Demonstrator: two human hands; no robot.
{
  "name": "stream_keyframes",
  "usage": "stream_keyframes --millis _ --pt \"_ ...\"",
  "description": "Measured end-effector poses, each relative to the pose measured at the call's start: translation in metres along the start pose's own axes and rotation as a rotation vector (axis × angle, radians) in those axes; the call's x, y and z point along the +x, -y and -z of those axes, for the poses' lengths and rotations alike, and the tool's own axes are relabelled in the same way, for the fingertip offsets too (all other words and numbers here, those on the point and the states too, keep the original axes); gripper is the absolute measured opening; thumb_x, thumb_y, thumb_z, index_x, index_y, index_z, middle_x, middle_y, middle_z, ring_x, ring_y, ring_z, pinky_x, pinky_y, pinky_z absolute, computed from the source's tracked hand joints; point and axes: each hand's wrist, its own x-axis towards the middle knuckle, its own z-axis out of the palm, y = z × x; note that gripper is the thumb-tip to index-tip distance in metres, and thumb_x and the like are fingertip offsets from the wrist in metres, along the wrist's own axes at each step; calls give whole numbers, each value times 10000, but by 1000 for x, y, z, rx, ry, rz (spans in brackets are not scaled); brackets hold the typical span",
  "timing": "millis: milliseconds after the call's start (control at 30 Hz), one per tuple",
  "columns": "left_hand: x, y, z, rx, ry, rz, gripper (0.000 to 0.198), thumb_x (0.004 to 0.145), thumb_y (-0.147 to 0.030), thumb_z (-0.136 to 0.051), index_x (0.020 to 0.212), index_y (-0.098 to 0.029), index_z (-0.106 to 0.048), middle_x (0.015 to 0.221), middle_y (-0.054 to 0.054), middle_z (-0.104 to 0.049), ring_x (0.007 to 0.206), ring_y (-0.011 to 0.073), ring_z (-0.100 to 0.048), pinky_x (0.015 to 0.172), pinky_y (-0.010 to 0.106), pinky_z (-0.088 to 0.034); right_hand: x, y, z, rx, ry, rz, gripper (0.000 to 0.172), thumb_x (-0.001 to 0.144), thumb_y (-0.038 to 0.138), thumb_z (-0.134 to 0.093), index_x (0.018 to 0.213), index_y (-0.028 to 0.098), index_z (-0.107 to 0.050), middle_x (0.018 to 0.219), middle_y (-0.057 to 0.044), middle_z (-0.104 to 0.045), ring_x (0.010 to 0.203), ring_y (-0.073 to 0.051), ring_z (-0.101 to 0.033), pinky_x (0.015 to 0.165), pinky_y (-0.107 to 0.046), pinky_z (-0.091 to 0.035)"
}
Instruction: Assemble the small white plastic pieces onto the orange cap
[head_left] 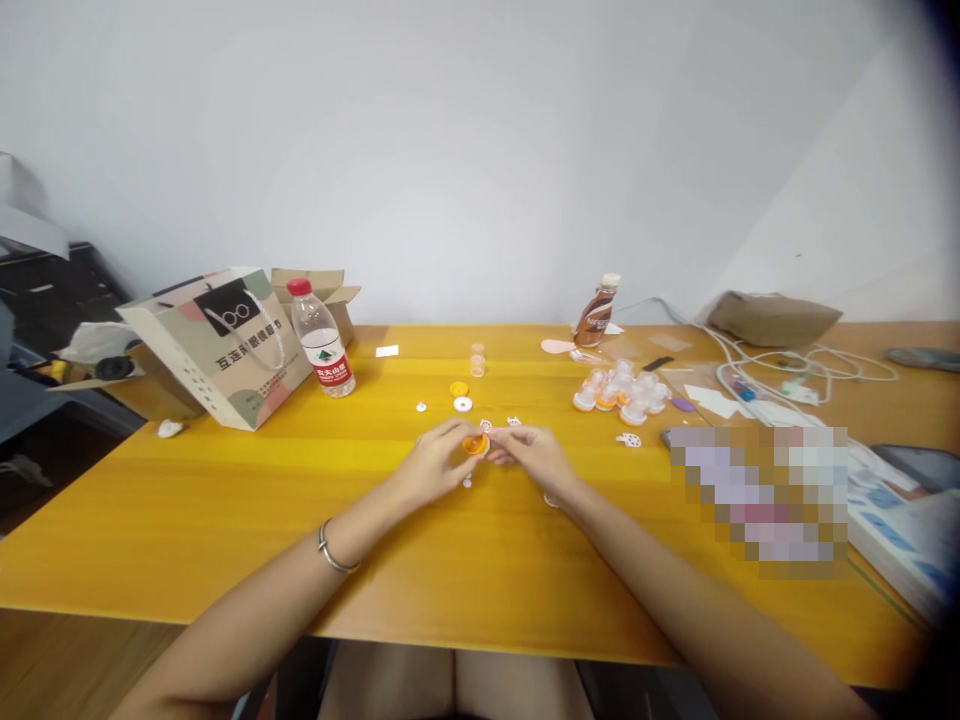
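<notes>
Yellow table (450, 570). Orange cap (473, 444) clamped in left hand (436, 462) fingers; right hand (538, 457) fingertips at its right rim, grip unclear.

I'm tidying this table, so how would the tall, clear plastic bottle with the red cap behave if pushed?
The bottle would probably tip if pushed near its red cap, since it stands tall and narrow. Once down, its rounded body would likely roll. Its clear plastic wall may give a little under firm pressure.
</notes>
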Motion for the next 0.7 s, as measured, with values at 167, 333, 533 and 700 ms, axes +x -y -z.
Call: stream_keyframes --millis 167,333,533,700 --pt "-6 -14 -4 45 356 -85 260 760 -239 -524 1011 -178 -546 926 55 -578 808 142 -558 742 246 -451 7 23 41 -730 -336 251 426 753 518 -428 578 151 -556 514 -4 -553 503 -118 -501 504 -236 -346" --pt "-9 -19 -8 125 457 -118 333 760 -342 -546 1048 -175 -531 934 72 -571 824 172 -547 733 267 -441 4 30 72 -831 134 -63 383 632 543 -560 644 161 -531 515 18 -547 459 -101 -485 464 -220 -327" --pt "-3 2 4 138 289 -3 339 823 -417 -435 1049 -183 -532 936 67 -572 885 176 -527 812 296 -418 -5 26 83 -843 545 -266 469 462 452 -725 776 175 -515 592 42 -532 494 -84 -459 442 -198 -308" --pt "0 30 2 224 150 70 299 866 -276 -360 1122 -187 -489 1087 81 -542 1023 186 -477 909 341 -373 1 15 64 -803 570 -146 339 590 453 -640 740 172 -522 565 46 -482 492 -78 -422 456 -202 -312"
